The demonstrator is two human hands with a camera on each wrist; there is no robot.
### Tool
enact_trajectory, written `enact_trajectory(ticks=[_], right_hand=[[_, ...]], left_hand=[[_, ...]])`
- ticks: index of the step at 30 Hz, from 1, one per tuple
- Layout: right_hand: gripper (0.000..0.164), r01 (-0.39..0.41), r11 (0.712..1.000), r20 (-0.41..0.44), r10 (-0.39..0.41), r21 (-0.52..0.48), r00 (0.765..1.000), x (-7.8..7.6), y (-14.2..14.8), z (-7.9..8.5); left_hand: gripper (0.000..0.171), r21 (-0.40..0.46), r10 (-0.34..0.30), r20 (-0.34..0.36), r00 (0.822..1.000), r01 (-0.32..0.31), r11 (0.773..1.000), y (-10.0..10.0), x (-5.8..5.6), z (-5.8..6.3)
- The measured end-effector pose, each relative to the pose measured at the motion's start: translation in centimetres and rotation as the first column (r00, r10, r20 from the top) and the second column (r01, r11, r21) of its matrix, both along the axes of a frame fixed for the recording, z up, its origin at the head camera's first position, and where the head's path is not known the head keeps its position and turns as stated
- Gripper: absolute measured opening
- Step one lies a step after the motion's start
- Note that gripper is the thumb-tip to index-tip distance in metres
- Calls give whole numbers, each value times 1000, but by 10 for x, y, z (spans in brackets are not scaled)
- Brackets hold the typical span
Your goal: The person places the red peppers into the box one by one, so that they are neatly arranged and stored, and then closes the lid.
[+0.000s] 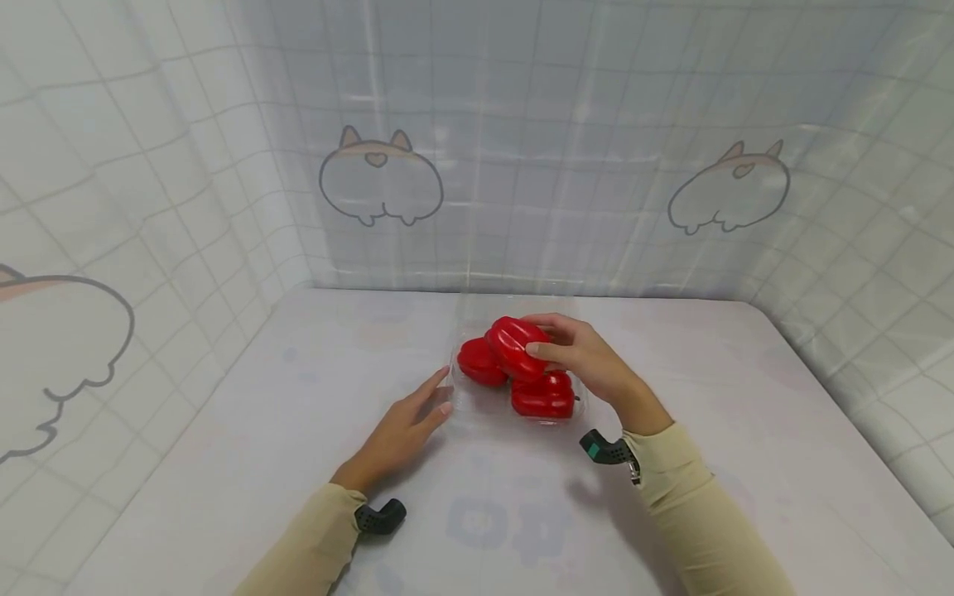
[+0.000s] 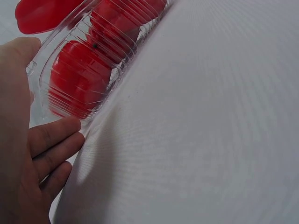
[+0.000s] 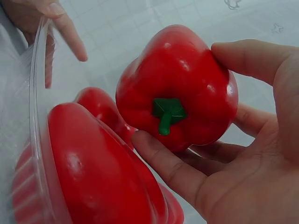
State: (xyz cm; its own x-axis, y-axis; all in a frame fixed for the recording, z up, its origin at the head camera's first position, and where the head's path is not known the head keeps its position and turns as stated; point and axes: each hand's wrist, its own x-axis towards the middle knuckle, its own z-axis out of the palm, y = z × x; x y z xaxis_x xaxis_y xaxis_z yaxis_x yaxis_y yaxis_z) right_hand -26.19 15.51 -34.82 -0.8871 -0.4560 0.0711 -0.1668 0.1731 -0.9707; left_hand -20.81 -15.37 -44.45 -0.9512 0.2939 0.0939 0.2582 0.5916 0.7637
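Note:
My right hand (image 1: pixel 589 360) grips a red bell pepper (image 1: pixel 514 341) between thumb and fingers, above a clear plastic container (image 1: pixel 477 406). In the right wrist view the held bell pepper (image 3: pixel 187 74) shows its green stem, with fingers beneath it. Two more red peppers lie in the container, one at the left (image 1: pixel 477 362) and one at the front right (image 1: pixel 544 397). My left hand (image 1: pixel 402 426) is at the container's left side, fingers fairly straight. In the left wrist view its fingertips (image 2: pixel 72 128) meet the ribbed container wall (image 2: pixel 112 88).
The container stands on a pale table (image 1: pixel 358 348) with faint printed patterns. Behind it rises a tiled-pattern curtain or sheet (image 1: pixel 507 165) with cartoon animal drawings, and similar walls stand on both sides. Dark wrist devices (image 1: pixel 382 517) sit at both sleeves.

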Motion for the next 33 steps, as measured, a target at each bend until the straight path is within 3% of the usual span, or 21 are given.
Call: enact_trajectory(ticks=[6,13,24,33], right_hand=[[59,-17,999,-26,18,37,1000,2,-6,-1],[55,-75,993,-124,86,91,989,2,-16,-6],[59,-42,969,-219,97,243,971,4,-25,-10],[60,-6,935,-367,145,355,919,12,-33,-12]], left_hand=[[64,2,-1,4,1000,1,1000,1,0,0],[64,6,-5,-8,1000,5,1000,0,0,-1],[64,-4,-1,-7,1000,0,1000,0,-1,0],[65,-16,4,-1,1000,-4,1000,1,0,1]])
